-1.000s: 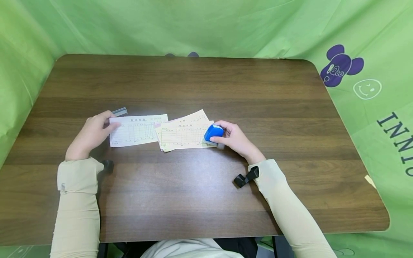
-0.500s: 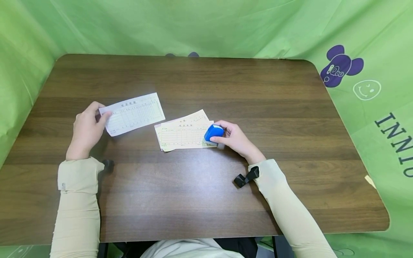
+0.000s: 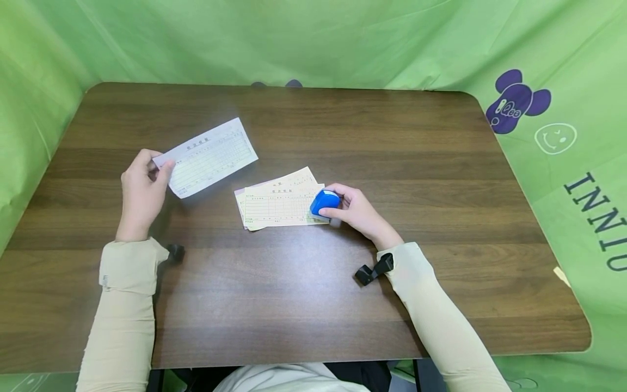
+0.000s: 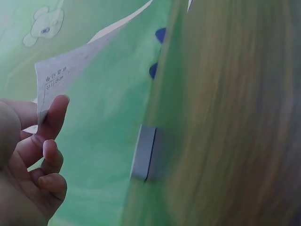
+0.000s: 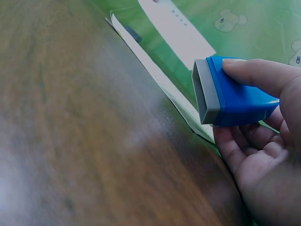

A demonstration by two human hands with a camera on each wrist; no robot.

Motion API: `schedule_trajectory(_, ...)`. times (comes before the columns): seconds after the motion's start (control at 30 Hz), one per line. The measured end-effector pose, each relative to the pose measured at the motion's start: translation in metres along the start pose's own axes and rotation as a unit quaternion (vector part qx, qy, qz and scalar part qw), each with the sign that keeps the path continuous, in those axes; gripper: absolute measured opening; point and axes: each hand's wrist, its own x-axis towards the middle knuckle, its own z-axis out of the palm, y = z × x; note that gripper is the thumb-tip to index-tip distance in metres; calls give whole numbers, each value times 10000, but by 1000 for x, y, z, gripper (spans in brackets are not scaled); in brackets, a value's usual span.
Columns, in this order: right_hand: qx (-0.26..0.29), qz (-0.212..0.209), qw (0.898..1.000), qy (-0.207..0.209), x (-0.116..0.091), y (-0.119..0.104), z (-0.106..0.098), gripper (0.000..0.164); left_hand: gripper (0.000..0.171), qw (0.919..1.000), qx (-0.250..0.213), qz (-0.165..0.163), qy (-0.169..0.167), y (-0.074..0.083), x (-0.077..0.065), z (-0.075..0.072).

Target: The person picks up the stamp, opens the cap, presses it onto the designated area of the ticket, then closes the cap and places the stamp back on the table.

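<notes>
My left hand (image 3: 144, 188) pinches a white printed form (image 3: 210, 158) by its left end; the form is raised and tilted up to the right. In the left wrist view the form (image 4: 63, 77) curves away from thumb and fingers. My right hand (image 3: 360, 212) grips a blue stamp (image 3: 323, 202) between thumb and fingers, over the right end of a small pile of yellowish printed forms (image 3: 281, 204). The right wrist view shows the grey open-ended rim of the stamp (image 5: 240, 92). Pink sheet edges show under the pile.
A grey box-shaped object (image 4: 143, 153) lies on the table in the left wrist view, hidden behind the lifted form in the head view. The brown wooden table (image 3: 274, 305) is bordered by a green cloth (image 3: 313, 43). A black wrist mount (image 3: 374, 269) sits at the right sleeve.
My left hand has lifted the white form off the table, up and away from the pile, tilting it. The form now covers the grey object's place. The right hand and stamp stay still.
</notes>
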Motion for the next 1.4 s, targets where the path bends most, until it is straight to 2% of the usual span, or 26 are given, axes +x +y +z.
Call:
schedule_trajectory(0.3, -55, 47, 10000, 3, 2, 4, -1, 40, 22, 9987, -306, 106, -391, 4, -2, 17)
schedule_trajectory(0.63, -60, 29, 10000, -11, 4, 5, 0, 41, 23, 9963, -481, 63, -703, 6, -4, 22)
schedule_trajectory(1.03, -45, 15, 10000, -9, 5, 8, 0, 40, 21, 9887, -625, 19, -1360, 6, -6, 32)
schedule_trajectory(1.4, -83, 25, 10000, 17, 6, 9, 0, 39, 19, 9825, -638, 173, -1741, 9, -7, 41)
